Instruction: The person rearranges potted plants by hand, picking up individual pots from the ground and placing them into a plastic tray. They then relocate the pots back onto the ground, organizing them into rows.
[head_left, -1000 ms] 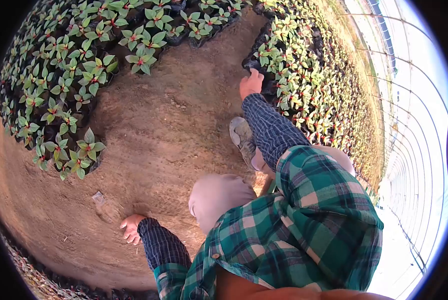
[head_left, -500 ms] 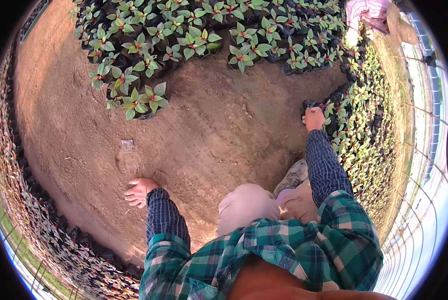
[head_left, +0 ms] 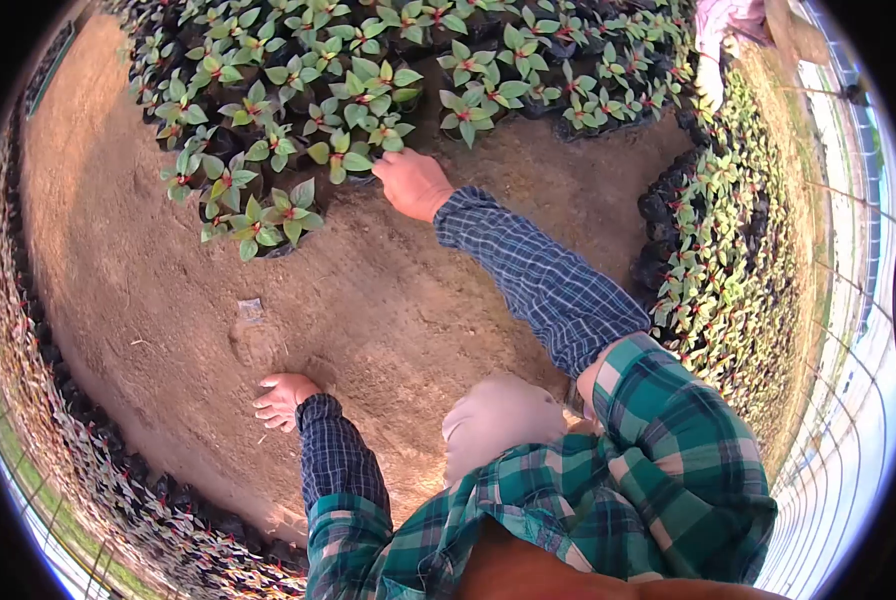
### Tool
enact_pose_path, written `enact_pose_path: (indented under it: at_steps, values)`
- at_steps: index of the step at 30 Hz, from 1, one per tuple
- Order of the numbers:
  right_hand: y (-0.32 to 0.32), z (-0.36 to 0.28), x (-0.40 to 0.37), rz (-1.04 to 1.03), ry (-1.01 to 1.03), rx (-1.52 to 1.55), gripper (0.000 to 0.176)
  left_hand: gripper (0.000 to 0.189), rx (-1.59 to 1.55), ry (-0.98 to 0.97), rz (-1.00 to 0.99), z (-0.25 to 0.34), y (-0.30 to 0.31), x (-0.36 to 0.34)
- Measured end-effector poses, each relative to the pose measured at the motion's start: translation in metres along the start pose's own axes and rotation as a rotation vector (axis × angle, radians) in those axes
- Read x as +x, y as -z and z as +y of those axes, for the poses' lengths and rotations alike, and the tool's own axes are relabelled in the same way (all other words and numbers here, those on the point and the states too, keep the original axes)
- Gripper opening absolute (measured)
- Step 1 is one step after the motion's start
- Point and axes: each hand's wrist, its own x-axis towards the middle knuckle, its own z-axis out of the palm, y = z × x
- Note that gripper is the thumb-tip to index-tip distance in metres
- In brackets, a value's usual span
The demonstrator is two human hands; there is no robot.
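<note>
My right hand [head_left: 413, 183] reaches far forward to the front edge of a block of green seedlings with red centres in black pots [head_left: 298, 90]. Its fingers are curled down at the base of a seedling pot [head_left: 346, 165] at that edge; the pot itself is mostly hidden by leaves and the hand. My left hand [head_left: 283, 400] lies flat on the bare brown soil [head_left: 368, 290] close to my body, fingers apart, holding nothing. Both arms are in dark blue checked sleeves under a green plaid shirt.
A second block of potted seedlings [head_left: 713, 240] runs down the right side, fronted by black pots [head_left: 658, 215]. Another person's pink-clothed arm [head_left: 723, 25] shows at top right. A small plastic scrap [head_left: 252, 309] lies on the soil. My bent knee [head_left: 498, 420] is below. More plants [head_left: 88, 470] line the left edge.
My right hand has swung from the black pots at the right-hand block across the bare soil to the front of the left-hand block. My left hand has stayed on the ground.
</note>
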Motion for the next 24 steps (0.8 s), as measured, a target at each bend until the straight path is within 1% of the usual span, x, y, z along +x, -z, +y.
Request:
enact_pose_path:
  at_steps: [1, 2, 3, 4, 6, 7, 8, 9, 10, 11, 12, 14, 16, 17, 18, 20, 21, 22, 23, 24]
  values:
    - [0.0, 0.0, -0.008, 0.065, -0.026, 0.118, 0.022, 0.066, 0.009, 0.0, 0.015, 0.002, -0.001, -0.001]
    - [0.01, -0.001, -0.021, 0.122, -0.038, 0.131, 0.027, 0.066, 0.029, -0.011, 0.019, -0.001, -0.002, -0.002]
    - [0.017, 0.003, -0.036, 0.239, -0.019, 0.171, 0.03, 0.067, 0.03, -0.021, 0.017, -0.003, -0.003, 0.0]
    - [0.03, 0.01, -0.056, 0.262, -0.048, 0.112, 0.027, 0.068, 0.02, -0.015, 0.019, -0.003, -0.007, 0.002]
    - [0.052, 0.03, -0.102, 0.274, -0.269, 0.204, 0.029, 0.069, 0.015, -0.02, 0.067, -0.006, -0.021, 0.012]
    - [0.059, 0.047, -0.127, 0.293, -0.423, 0.181, 0.028, 0.069, 0.006, -0.037, 0.06, -0.007, -0.026, 0.019]
    - [0.063, 0.069, -0.156, 0.311, -0.569, 0.164, 0.028, 0.069, 0.008, -0.038, 0.096, -0.009, -0.03, 0.023]
    - [0.066, 0.096, -0.186, 0.393, -0.688, 0.121, 0.029, 0.069, 0.015, -0.033, 0.134, -0.009, -0.034, 0.023]
    - [0.066, 0.126, -0.218, 0.54, -0.794, 0.075, 0.03, 0.069, 0.015, -0.034, 0.135, -0.008, -0.033, 0.017]
    - [0.074, 0.149, -0.247, 0.652, -0.885, -0.045, 0.032, 0.068, 0.001, -0.028, 0.105, -0.007, -0.026, 0.013]
    - [0.093, 0.167, -0.273, 0.622, -0.998, -0.166, 0.037, 0.068, -0.013, -0.025, 0.078, -0.006, -0.018, 0.009]
    - [0.118, 0.195, -0.311, 0.698, -1.114, -0.314, 0.044, 0.067, -0.011, -0.036, 0.064, -0.002, -0.011, 0.003]
    - [0.138, 0.207, -0.327, 0.653, -1.073, -0.393, 0.051, 0.067, 0.093, -0.107, 0.073, -0.004, -0.015, 0.004]
    - [0.145, 0.21, -0.329, 0.587, -1.142, -0.302, 0.051, 0.066, 0.017, -0.042, 0.135, -0.008, -0.037, 0.025]
    - [0.148, 0.215, -0.332, 0.59, -1.132, -0.295, 0.051, 0.066, 0.011, -0.033, 0.138, -0.005, -0.047, 0.029]
    - [0.148, 0.231, -0.337, 0.395, -1.119, -0.331, 0.047, 0.065, 0.035, -0.049, 0.175, -0.013, -0.052, 0.039]
    - [0.145, 0.242, -0.34, 0.384, -1.054, -0.415, 0.043, 0.065, 0.038, -0.048, 0.137, -0.007, -0.03, 0.016]
    - [0.141, 0.255, -0.347, 0.369, -0.98, -0.488, 0.039, 0.065, 0.039, -0.047, 0.122, -0.006, -0.022, 0.011]
    - [0.139, 0.27, -0.354, 0.258, -1.011, -0.517, 0.031, 0.065, 0.035, -0.048, 0.143, -0.007, -0.024, 0.011]
    - [0.143, 0.266, -0.349, 0.214, -1.034, -0.508, 0.028, 0.064, 0.026, -0.054, 0.115, -0.006, -0.018, 0.008]
